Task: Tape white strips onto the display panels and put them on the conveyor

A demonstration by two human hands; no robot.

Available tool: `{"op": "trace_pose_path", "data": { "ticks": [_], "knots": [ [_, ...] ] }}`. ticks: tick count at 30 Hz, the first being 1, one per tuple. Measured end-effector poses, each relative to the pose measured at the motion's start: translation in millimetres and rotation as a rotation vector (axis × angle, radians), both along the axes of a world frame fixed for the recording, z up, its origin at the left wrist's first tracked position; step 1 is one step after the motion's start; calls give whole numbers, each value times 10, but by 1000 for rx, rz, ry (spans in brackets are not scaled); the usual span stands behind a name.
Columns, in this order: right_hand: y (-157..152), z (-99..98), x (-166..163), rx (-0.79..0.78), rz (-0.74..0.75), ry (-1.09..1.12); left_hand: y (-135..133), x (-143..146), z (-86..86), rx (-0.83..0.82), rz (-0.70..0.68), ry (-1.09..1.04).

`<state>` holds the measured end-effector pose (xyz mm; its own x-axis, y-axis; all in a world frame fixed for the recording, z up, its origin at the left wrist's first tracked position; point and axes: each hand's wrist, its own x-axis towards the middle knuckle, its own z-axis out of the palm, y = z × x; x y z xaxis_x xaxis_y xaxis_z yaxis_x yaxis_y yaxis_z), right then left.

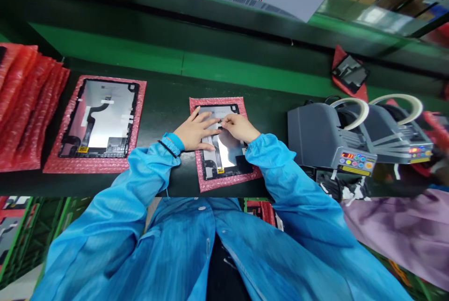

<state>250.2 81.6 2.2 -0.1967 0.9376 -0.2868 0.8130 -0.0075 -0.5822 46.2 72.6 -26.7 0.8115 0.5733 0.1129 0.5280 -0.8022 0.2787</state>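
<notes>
A tablet display panel (229, 151), with its silvery back facing up, lies on a pink bubble-wrap bag (206, 184) in front of me. My left hand (196, 131) rests flat across the panel's left and upper part, fingers spread. From the right, my right hand (240, 128) reaches over the panel with thumb and fingertips pinched near its upper middle, close to my left fingertips. What the pinch holds, if anything, is too small to make out. Below my hands shows a dark flex cable with a yellow connector end (220, 170).
A second display panel (101, 123) lies on bubble wrap at the left, beside a stack of red bubble-wrap bags (31, 104). Two grey tape dispensers (315, 132) with white tape rolls stand at the right. A co-worker's purple sleeve (400, 231) is at the lower right.
</notes>
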Motion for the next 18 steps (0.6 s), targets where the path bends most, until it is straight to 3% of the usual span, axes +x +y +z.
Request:
{"op": "trace_pose_path", "data": {
  "ticks": [5,10,15,18],
  "knots": [
    [2,79,-101,29,15,-252,-7,-1,21,-24,9,-38],
    [21,100,-174,72,57,-303,-14,2,18,-11,-2,-12],
    [155,210,-46,46,-155,-465,9,3,-16,-12,-11,-44],
    [14,315,236,115,-226,-467,44,-38,3,-60,34,-50]
  ]
}}
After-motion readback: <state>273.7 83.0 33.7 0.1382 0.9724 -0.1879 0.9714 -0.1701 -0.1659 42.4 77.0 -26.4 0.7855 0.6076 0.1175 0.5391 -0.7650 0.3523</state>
